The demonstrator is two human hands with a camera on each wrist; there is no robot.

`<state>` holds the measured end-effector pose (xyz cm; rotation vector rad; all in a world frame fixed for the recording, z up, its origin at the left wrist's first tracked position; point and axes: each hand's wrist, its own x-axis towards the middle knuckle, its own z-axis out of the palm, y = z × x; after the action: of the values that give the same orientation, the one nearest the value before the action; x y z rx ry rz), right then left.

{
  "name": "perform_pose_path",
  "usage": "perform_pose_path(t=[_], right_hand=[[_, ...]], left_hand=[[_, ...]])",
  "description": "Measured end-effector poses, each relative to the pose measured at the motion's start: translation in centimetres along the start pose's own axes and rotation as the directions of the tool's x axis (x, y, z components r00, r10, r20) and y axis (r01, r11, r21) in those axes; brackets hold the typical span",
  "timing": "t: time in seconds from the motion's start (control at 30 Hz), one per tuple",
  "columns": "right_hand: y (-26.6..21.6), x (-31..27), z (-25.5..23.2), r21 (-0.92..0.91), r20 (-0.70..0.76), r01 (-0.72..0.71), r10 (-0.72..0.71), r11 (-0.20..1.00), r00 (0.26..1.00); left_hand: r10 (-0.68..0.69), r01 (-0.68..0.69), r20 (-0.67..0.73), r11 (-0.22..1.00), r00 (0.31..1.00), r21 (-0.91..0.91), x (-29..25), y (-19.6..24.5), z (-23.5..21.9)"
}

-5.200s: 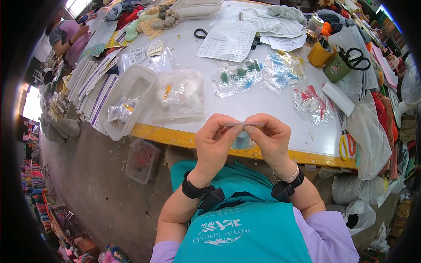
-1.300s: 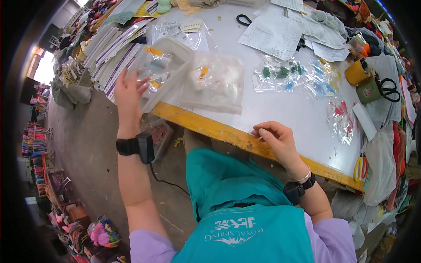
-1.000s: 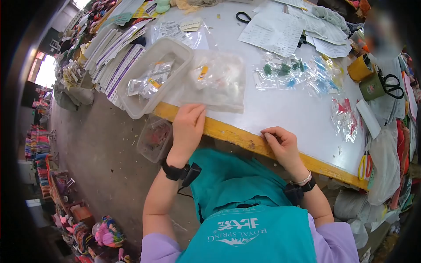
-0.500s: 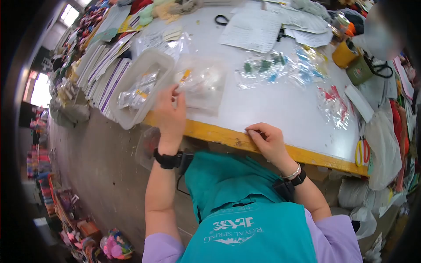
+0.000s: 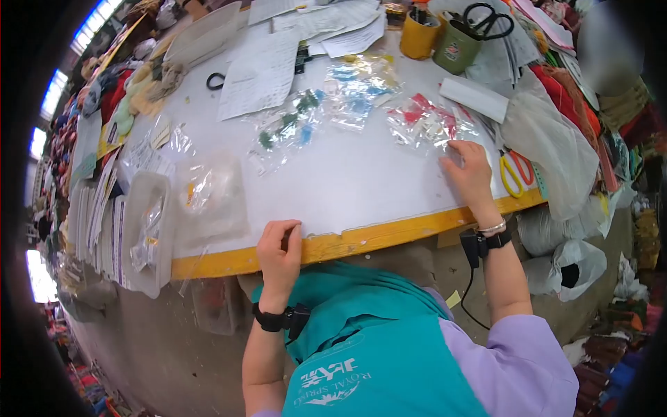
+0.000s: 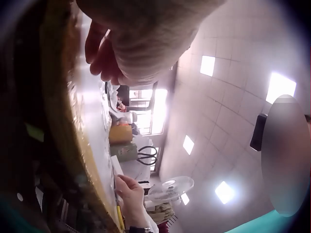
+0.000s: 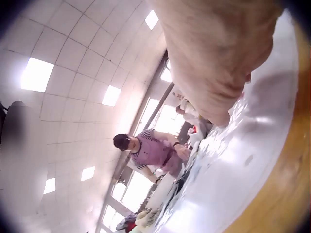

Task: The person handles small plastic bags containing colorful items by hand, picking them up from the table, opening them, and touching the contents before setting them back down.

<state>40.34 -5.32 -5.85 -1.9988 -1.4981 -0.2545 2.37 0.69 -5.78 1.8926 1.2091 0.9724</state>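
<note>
My right hand (image 5: 469, 177) reaches over the table with its fingertips right at the near edge of the small clear packets with red contents (image 5: 425, 119). Its thumb stands apart from the fingers. In the right wrist view the back of the hand hides most of those packets. At the table's yellow front edge (image 5: 361, 243) rests my left hand (image 5: 279, 257), fingers loosely curled and nothing seen in them. Left of it stands a clear plastic tub (image 5: 161, 260) with shiny packets (image 5: 147, 233) inside. A large clear bag (image 5: 233, 201) lies between the tub and this hand.
Packets with green contents (image 5: 286, 124) and blue ones (image 5: 358, 101) lie mid-table. Behind are paper sheets (image 5: 260, 80), a yellow can (image 5: 419, 38) and a green can (image 5: 455, 48) with black scissors (image 5: 488, 21). Yellow-and-red-handled scissors (image 5: 513, 177) lie at right. Another person (image 7: 158, 150) stands across.
Both hands pinched a small clear bag earlier. My left hand went to the tub with a packet, then came back without it. My right hand has moved right to the red packets.
</note>
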Motion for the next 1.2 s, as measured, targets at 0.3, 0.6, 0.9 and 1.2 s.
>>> perform_pose_path(t=[0.3,0.6,0.9,1.2], right_hand=[[0.4,1.7,0.5,0.041,0.003,-0.058,0.058,0.997,0.998],[-5.7,3.3,-1.7,0.875,0.332,-0.416,0.321,0.247,0.887],[-19.6,-0.8,2.4,0.792,0.604,-0.606,-0.239,0.074,0.76],[-21.0,5.9,9.1,0.551,0.3,0.202,-0.418,0.81,0.858]], left_hand=[[0.019,-0.018,-0.007,1.0,1.0,0.017,-0.4,-0.2,0.3],[0.14,-0.128,0.093,0.984,0.986,-0.125,2.2,4.0,0.7],[-0.065,0.079,0.046,0.759,0.997,-0.646,1.2,4.1,2.3],[-0.437,0.225,-0.056,0.565,0.898,-0.794,0.5,-1.8,0.0]])
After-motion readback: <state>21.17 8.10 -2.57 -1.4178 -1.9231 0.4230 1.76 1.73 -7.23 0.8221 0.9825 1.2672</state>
